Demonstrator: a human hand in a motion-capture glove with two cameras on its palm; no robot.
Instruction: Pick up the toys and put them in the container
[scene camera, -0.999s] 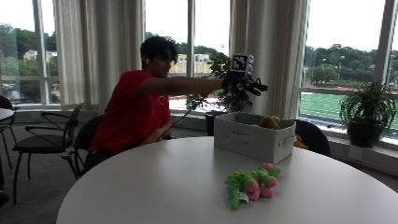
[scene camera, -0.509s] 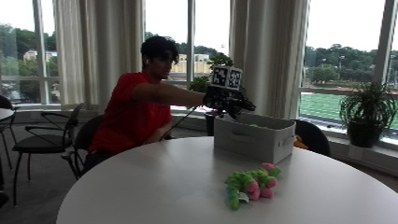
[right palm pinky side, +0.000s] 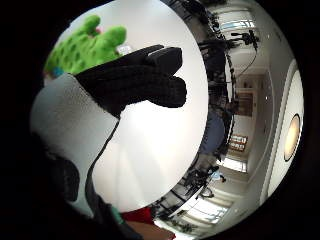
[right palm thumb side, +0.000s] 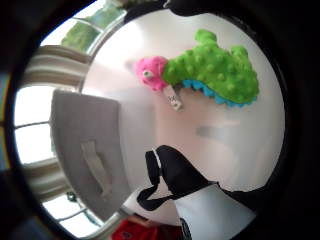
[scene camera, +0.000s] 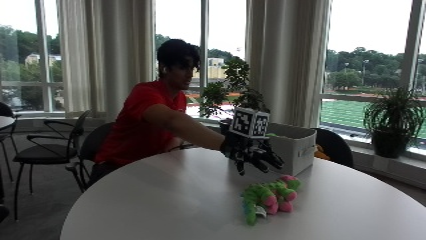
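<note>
Gloved right hand (scene camera: 251, 152) above the table (scene camera: 166, 210) — fingers (right palm pinky side: 150, 82) spread, empty — green-and-pink toy (scene camera: 269, 195) just below them.

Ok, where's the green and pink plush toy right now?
In the outside view the green and pink plush toy lies on the white table, in front of the grey container, just below the gloved right hand hovering above it.

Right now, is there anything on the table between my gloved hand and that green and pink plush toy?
Nothing visible. The gloved right hand hovers over bare white table, with the plush toy just below and beyond it. The grey container sits behind the hand, off that path.
</note>
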